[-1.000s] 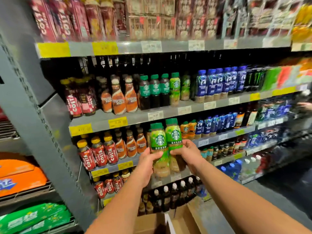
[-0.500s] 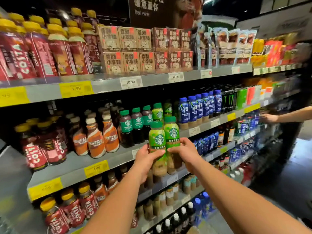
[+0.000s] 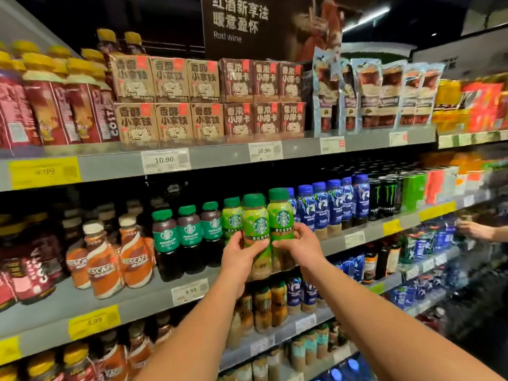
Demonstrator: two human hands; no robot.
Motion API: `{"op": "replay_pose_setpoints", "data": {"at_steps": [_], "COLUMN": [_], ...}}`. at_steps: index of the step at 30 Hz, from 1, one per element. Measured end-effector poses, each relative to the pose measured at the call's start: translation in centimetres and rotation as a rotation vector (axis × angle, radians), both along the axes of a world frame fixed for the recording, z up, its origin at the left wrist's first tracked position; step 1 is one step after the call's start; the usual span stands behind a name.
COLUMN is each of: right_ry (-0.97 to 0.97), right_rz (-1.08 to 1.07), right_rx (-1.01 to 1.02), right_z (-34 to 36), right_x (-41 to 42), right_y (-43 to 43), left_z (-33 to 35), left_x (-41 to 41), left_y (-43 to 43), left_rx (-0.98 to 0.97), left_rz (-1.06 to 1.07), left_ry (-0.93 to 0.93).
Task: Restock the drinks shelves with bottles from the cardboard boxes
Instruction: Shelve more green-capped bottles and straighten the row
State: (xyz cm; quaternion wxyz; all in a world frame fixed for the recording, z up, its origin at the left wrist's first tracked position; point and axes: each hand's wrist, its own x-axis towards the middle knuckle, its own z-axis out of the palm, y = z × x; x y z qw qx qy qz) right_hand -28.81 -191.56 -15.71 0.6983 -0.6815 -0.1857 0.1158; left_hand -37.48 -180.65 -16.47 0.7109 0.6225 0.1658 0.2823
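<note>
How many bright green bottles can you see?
3 bright green bottles: one in the left hand, one in the right hand, one on the shelf beside them. More may hide behind.

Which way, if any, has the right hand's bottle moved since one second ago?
Yes, upward: the bottle in the right hand has risen from the shelf below to the level of the dark green-capped bottles.

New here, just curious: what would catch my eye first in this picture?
Dead centre, the left hand and the right hand each grip a green-capped bottle, left bottle and right bottle side by side, before the middle shelf. Above, brown cartons line the top shelf under a dark red wine sign.
</note>
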Motion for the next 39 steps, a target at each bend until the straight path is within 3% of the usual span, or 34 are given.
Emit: {"op": "replay_pose_setpoints", "data": {"at_steps": [8, 12, 15, 20, 28, 39], "right_ry": [-0.119, -0.187, -0.23, -0.339, -0.437, -0.394], "right_rz": [0.071, 0.078, 0.033, -0.039, -0.055, -0.045], "right_rx": [-0.059, -0.104, -0.16, -0.235, -0.38, -0.453], "right_z": [-0.3, -0.8, -1.8, -2.0, -2.2, -2.2], "right_x": [6.9, 7.9, 7.8, 8.1, 8.6, 9.0], "right_y": [2.2, 3.6, 4.4, 4.9, 5.5, 4.9], "left_z": [-0.7, -0.9, -2.0, -1.7, -2.3, -3.3], "left_x": [6.0, 7.2, 7.9, 9.0, 10.2, 10.6], "left_y": [0.2, 0.0, 0.2, -0.4, -1.1, -0.5], "left_rx": [0.193, 0.183, 0.325, 0.383, 0.327, 0.37], "left_rz": [0.362, 0.511, 0.579, 0.713, 0.815, 0.794], "left_ry": [0.07, 0.071, 0.131, 0.193, 0.154, 0.254]}}
